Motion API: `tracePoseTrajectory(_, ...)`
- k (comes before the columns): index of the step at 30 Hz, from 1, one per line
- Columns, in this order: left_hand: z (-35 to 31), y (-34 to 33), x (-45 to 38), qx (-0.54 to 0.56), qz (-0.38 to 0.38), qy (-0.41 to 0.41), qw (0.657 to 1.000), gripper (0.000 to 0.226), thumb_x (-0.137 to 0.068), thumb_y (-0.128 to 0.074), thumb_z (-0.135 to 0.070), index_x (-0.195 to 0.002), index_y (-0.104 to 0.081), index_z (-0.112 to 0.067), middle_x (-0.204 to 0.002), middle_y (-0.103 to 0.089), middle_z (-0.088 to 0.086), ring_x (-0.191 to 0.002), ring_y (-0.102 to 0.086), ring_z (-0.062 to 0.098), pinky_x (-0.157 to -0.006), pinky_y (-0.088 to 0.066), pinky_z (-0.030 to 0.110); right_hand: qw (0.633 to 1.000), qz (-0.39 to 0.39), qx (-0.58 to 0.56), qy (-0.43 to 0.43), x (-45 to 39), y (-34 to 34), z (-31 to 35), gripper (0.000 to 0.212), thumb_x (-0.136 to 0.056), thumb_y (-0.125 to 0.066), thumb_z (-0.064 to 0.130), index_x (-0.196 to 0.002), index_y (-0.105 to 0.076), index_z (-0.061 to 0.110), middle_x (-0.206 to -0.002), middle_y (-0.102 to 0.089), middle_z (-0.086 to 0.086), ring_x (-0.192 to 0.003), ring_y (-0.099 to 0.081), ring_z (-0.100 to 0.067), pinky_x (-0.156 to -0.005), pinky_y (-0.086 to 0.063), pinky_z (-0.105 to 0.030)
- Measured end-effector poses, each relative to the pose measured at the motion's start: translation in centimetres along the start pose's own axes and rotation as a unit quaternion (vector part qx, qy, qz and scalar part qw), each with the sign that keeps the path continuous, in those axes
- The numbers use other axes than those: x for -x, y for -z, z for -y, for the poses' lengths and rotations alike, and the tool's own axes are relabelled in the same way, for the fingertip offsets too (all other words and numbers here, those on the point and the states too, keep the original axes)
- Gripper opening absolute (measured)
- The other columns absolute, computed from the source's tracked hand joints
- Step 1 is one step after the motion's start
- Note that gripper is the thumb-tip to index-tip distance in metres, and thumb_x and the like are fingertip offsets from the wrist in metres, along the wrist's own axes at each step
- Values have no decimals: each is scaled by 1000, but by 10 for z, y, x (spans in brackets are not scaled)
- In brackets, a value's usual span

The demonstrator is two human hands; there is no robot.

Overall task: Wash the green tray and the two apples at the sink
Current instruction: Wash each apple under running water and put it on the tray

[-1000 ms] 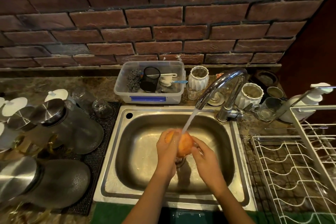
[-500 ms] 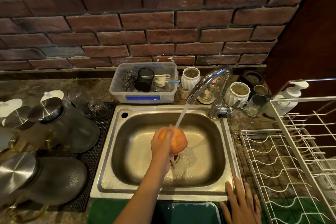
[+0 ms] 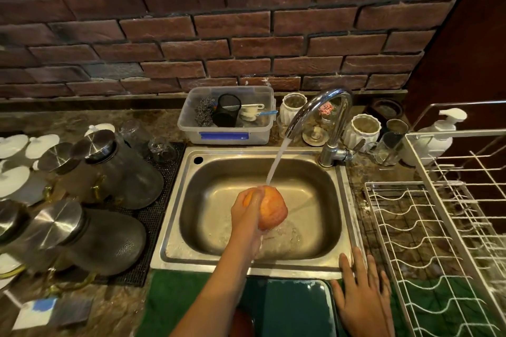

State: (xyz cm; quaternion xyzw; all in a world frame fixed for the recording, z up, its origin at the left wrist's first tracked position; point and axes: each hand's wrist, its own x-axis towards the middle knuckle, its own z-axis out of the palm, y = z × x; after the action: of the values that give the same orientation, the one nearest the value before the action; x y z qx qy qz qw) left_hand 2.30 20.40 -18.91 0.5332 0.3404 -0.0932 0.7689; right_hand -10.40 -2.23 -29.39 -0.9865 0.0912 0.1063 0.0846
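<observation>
My left hand (image 3: 246, 210) grips an orange-red apple (image 3: 271, 208) over the steel sink (image 3: 301, 172), right under the water running from the chrome tap (image 3: 325, 107). My right hand (image 3: 361, 298) lies flat and open on the counter edge in front of the sink's right corner, next to the dark green tray (image 3: 295, 306). The tray rests on a green mat (image 3: 172, 301) at the bottom of the view. A second reddish apple (image 3: 242, 323) peeks out on the tray, partly hidden by my left forearm.
A white wire dish rack (image 3: 438, 227) stands right of the sink. Glass jars with steel lids (image 3: 109, 172) lie on a black mat at the left. Behind the sink are a clear plastic box of scrubbers (image 3: 227, 131), white ribbed cups (image 3: 365, 128) and a soap pump bottle (image 3: 435, 139).
My right hand let go of the apple and moved down to the counter edge by the tray. My left hand alone keeps the apple under the water.
</observation>
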Motion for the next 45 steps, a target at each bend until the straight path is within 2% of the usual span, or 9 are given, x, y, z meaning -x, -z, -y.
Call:
tracePoseTrajectory(4,11,9,24,10,22,8,1000,23,-91,-69,-34,-113,-66,-30,-118,-59,6,-107,-60,31,-72,-63,48,999,29,36,6,3,-6,-6,76,-91,-7,65,-159,-19,35,-169,6,-1,-156,4,-27,-122,1,-50)
tracePoseTrajectory(8,29,18,48,-32,37,-5,999,24,-89,-71,-35,-113,-66,-33,-118,-60,3,-105,-61,29,-69,-63,47,999,10,27,20,6,-12,-11,68,-98,-26,59,-159,-22,30,-170,1,-4,-156,1,-29,-122,1,-52)
tracePoseTrajectory(11,44,23,65,-142,25,-57,988,23,-83,-73,-33,-105,-68,-36,-114,-61,-6,-106,-60,23,-81,-61,48,999,0,23,27,5,-19,-15,67,-97,-26,58,-158,-27,28,-170,-4,-5,-156,-2,-30,-122,-1,-53)
tracePoseTrajectory(14,62,27,81,-267,36,-115,956,34,-72,-73,-37,-105,-65,-36,-108,-57,-18,-102,-57,14,-86,-56,39,999,-9,22,31,3,-23,-16,66,-97,-28,58,-156,-29,28,-169,-7,-6,-155,-4,-31,-123,-5,-54)
tracePoseTrajectory(17,81,31,96,-406,52,-166,897,50,-66,-73,-45,-114,-61,-38,-108,-52,-13,-102,-51,13,-82,-44,24,999,-12,16,32,3,-25,-17,67,-98,-31,58,-157,-25,28,-170,-4,-6,-155,-1,-30,-123,-4,-55)
tracePoseTrajectory(22,114,36,119,-590,78,-194,780,60,-71,-70,-52,-127,-54,-38,-131,-43,1,-123,-40,30,-104,-40,49,999,-14,9,35,5,-22,-16,65,-99,-32,55,-157,-24,27,-170,-3,-6,-155,0,-30,-122,-2,-54)
tracePoseTrajectory(27,134,43,138,-712,88,-248,651,59,-75,-69,-50,-129,-52,-31,-129,-43,8,-115,-42,35,-91,-40,51,999,-21,-5,39,7,-19,-15,63,-100,-37,51,-156,-29,24,-169,-8,-8,-155,-4,-32,-122,-2,-53)
tracePoseTrajectory(34,153,34,154,-769,87,-324,545,53,-76,-71,-46,-123,-59,-25,-120,-50,14,-104,-48,37,-82,-42,50,998,-34,-10,47,5,-24,-18,64,-100,-34,54,-156,-28,25,-169,-8,-7,-155,-3,-31,-121,0,-53)
tracePoseTrajectory(45,156,30,157,-779,80,-310,538,52,-73,-75,-44,-118,-58,-23,-115,-52,15,-100,-50,39,-75,-44,51,997,-53,-9,53,3,-32,-23,63,-98,-41,53,-153,-36,22,-167,-18,-10,-153,-14,-36,-120,-14,-58)
